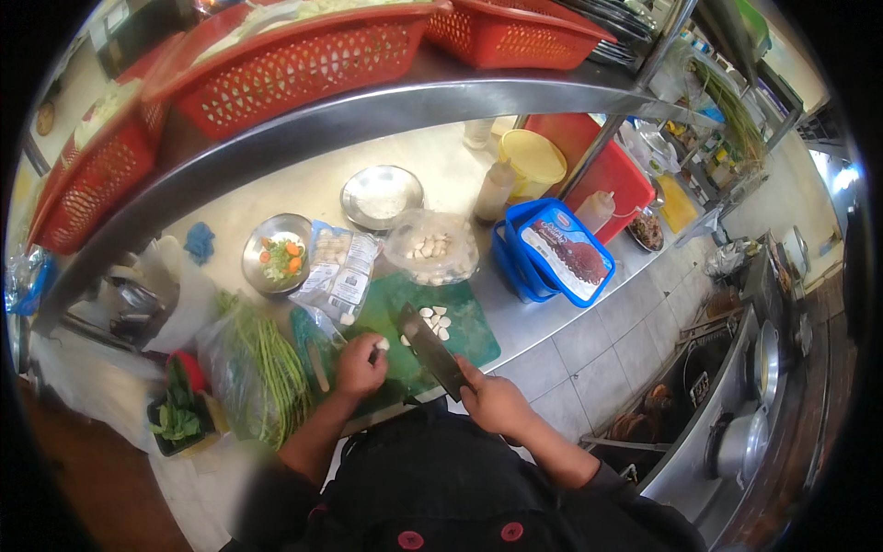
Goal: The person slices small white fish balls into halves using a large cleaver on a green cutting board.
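Observation:
My right hand (498, 401) grips the handle of a cleaver (434, 348), its broad dark blade slanting over a green cutting board (472, 328). Between the fingertips of my left hand (360, 367) is a small white piece of food (383, 343), left of the blade. Cut white pieces (436, 323) lie on the board just right of the cleaver. Behind them, a clear plastic bag (452, 261) holds more whitish pieces. A printed plastic packet (338, 269) rests at the board's far left edge. Beside my left hand lies a knife with a tan handle (318, 368).
Long green beans (276, 372) in plastic lie left of the board. Beyond it are a steel bowl of cut vegetables (276, 253) and another steel bowl (381, 196). Blue tubs (528, 265) stand right. Overhead, a steel shelf (428, 103) carries red baskets (303, 69).

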{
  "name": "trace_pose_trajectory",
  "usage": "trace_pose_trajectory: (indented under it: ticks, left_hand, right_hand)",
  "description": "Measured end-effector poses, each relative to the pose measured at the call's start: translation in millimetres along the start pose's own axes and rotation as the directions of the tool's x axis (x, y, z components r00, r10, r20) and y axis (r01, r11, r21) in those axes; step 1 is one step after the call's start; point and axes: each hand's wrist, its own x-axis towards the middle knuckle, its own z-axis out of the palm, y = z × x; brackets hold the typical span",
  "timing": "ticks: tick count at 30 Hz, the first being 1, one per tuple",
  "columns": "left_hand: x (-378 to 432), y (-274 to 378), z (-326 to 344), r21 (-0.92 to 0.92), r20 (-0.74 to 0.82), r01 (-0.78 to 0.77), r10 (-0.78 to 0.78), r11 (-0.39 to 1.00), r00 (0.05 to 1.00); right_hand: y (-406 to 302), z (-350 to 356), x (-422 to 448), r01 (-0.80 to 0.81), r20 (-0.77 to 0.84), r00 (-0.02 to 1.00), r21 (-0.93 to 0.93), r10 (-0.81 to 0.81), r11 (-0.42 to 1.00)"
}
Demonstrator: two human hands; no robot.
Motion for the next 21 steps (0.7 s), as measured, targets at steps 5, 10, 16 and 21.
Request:
trace_pose_trajectory:
  ticks: [5,10,16,21]
  left_hand:
    - [-7.6,8.0,10.3,-0.046,-0.167,-0.141,0.132,0.989,0.977]
    - [-17.8,-1.6,8.4,-0.063,-0.163,-0.094,0.083,0.994,0.983]
    - [-16.5,4.5,5.1,-0.048,-0.165,-0.097,0.088,0.994,0.982]
    - [-16.9,6.8,5.0,-0.035,-0.147,-0.062,0.056,0.997,0.988]
  right_hand:
    - [-30.1,-25.9,-4.0,-0.016,0.122,0.992,-0.084,0.026,0.996]
    - [-43.1,-25.6,5.0,0.047,0.183,0.983,-0.132,-0.023,0.99]
    - [-49.5,-22.4,14.4,0.123,0.26,0.963,-0.199,-0.069,0.972]
    - [-21.2,24.2,32.6,0.111,0.212,0.974,-0.152,-0.077,0.982]
